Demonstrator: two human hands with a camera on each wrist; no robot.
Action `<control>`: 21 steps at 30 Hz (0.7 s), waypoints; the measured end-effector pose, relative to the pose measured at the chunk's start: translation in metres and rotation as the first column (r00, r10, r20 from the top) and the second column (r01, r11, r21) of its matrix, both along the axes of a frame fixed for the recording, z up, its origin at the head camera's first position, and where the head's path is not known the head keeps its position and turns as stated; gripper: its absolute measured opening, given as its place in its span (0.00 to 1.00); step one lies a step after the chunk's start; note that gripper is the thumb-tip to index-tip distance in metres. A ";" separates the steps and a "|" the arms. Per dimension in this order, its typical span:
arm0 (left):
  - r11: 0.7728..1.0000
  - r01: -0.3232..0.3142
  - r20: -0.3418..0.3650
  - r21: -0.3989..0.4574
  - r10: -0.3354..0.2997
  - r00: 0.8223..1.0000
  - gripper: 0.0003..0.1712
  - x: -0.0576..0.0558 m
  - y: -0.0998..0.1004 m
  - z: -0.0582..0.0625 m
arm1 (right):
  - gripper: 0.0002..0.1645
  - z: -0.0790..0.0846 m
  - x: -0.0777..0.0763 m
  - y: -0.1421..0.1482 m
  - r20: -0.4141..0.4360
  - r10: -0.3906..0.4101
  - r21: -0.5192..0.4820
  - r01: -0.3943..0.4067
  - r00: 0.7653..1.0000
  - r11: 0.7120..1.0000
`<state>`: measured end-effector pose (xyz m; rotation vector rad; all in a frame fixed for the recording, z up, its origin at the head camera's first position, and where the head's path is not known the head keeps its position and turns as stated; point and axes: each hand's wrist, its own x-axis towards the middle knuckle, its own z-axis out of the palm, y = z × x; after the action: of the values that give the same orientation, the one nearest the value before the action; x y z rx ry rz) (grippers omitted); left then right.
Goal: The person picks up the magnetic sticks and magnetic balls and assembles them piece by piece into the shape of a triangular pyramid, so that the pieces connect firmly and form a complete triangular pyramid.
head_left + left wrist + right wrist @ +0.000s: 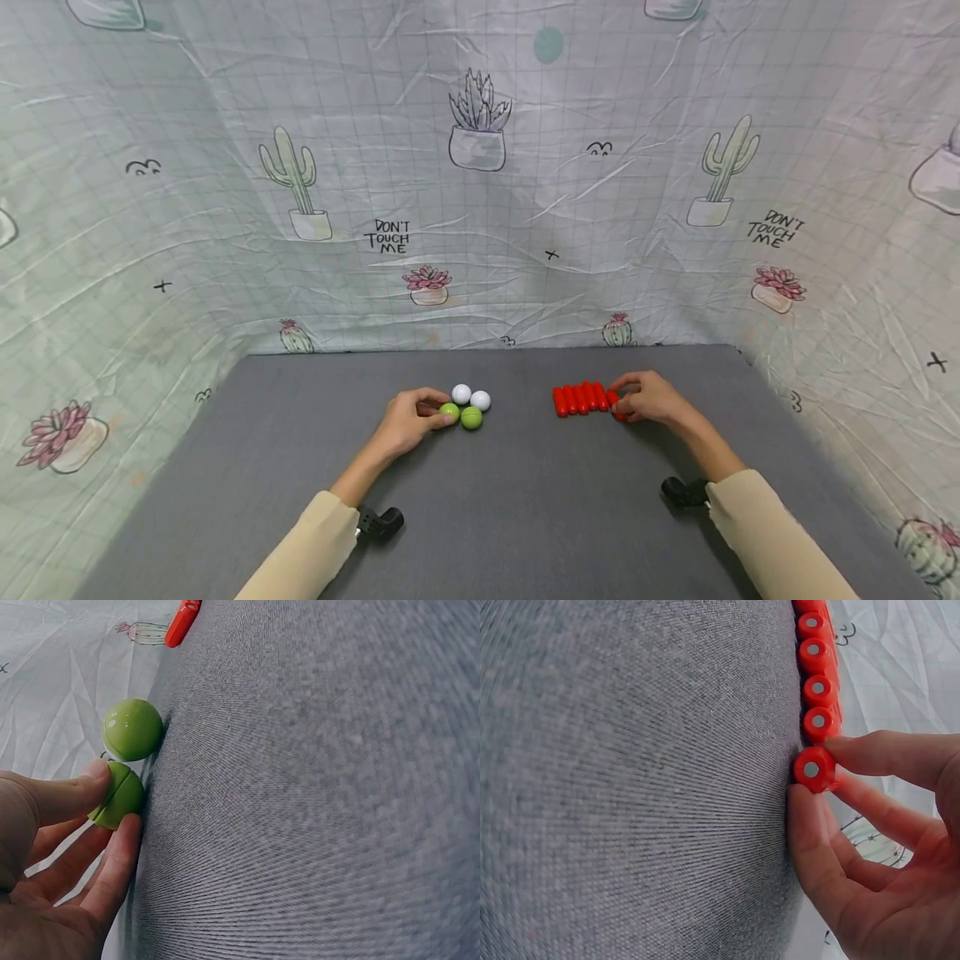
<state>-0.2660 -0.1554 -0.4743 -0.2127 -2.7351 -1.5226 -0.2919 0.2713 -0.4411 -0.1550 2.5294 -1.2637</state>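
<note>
While we are pinching a green ball (449, 412) in our left hand (408, 420), left of middle near the table's (510, 517) far edge, our right hand (651, 400) is gripping a red tube (810, 769) ending a row (581, 399), nearer the far right corner. A loose pinch might be sending our ball rolling into the other green ball (472, 418) or the white balls (461, 394); a bump might be skewing the row. Woven-looking grey is covering the tabletop; wrinkled cactus-print sheeting (525, 200) is surrounding us.

The right hand (649, 398) partly hides 1 red stick (613, 398), and the head view crops 2 sleeves (309, 546).
</note>
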 end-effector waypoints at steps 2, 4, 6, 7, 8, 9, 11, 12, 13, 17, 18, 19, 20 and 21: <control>1.000 -0.002 0.004 -0.001 0.002 1.000 0.16 0.001 0.000 0.000 | 0.26 0.001 0.000 0.000 0.007 -0.006 0.003 0.006 1.000 1.000; 1.000 -0.004 -0.002 -0.002 0.004 1.000 0.16 0.001 0.000 0.000 | 0.25 0.001 0.000 0.000 0.007 -0.010 0.006 0.010 1.000 1.000; 1.000 -0.005 -0.009 -0.001 0.005 1.000 0.16 0.002 0.000 -0.001 | 0.25 0.001 0.000 -0.001 0.002 -0.019 0.006 0.019 1.000 1.000; 1.000 -0.005 -0.010 0.001 0.005 1.000 0.16 0.002 0.000 -0.001 | 0.25 0.001 0.001 -0.001 -0.003 -0.021 0.007 0.021 1.000 1.000; 1.000 -0.006 -0.009 0.002 0.006 1.000 0.16 0.003 0.000 -0.001 | 0.25 0.000 0.001 -0.001 -0.008 -0.024 0.007 0.024 1.000 1.000; 1.000 -0.008 -0.009 0.005 0.008 1.000 0.16 0.003 0.000 -0.001 | 0.25 0.000 0.001 -0.001 -0.011 -0.027 0.006 0.027 1.000 1.000; 1.000 -0.011 -0.001 0.015 0.011 1.000 0.17 0.004 0.000 -0.001 | 0.25 0.000 0.002 -0.001 -0.016 -0.039 0.004 0.039 0.999 0.999; 1.000 -0.012 0.006 0.022 0.012 1.000 0.17 0.005 0.000 -0.001 | 0.25 0.001 0.002 -0.001 -0.016 -0.046 0.002 0.046 0.999 0.999; 1.000 -0.013 0.004 0.025 0.013 1.000 0.17 0.005 0.000 -0.001 | 0.25 0.001 0.003 -0.001 -0.015 -0.055 0.000 0.055 0.998 0.999; 0.999 -0.014 -0.004 0.033 0.014 1.000 0.18 0.008 0.000 -0.002 | 0.25 0.002 0.005 -0.001 -0.022 -0.075 0.004 0.076 0.997 0.997; 0.999 -0.015 -0.007 0.033 0.015 1.000 0.18 0.009 0.000 -0.001 | 0.25 0.002 0.006 -0.002 -0.026 -0.078 0.006 0.079 0.997 0.997; 0.999 -0.019 -0.010 0.032 0.020 1.000 0.18 0.010 0.000 -0.001 | 0.25 0.003 0.006 -0.002 -0.028 -0.086 0.008 0.086 0.996 0.996; 0.999 -0.024 -0.014 0.033 0.024 1.000 0.18 0.011 0.000 -0.001 | 0.25 0.003 0.006 -0.002 -0.033 -0.089 0.009 0.089 0.996 0.996; 0.999 -0.030 -0.018 0.032 0.030 0.999 0.18 0.013 0.000 -0.001 | 0.25 0.003 0.007 -0.003 -0.037 -0.092 0.009 0.092 0.995 0.996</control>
<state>-0.2534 -0.1557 -0.4750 -0.1835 -2.6857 -1.5472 -0.2851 0.2684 -0.4379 -0.0599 2.6011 -1.2920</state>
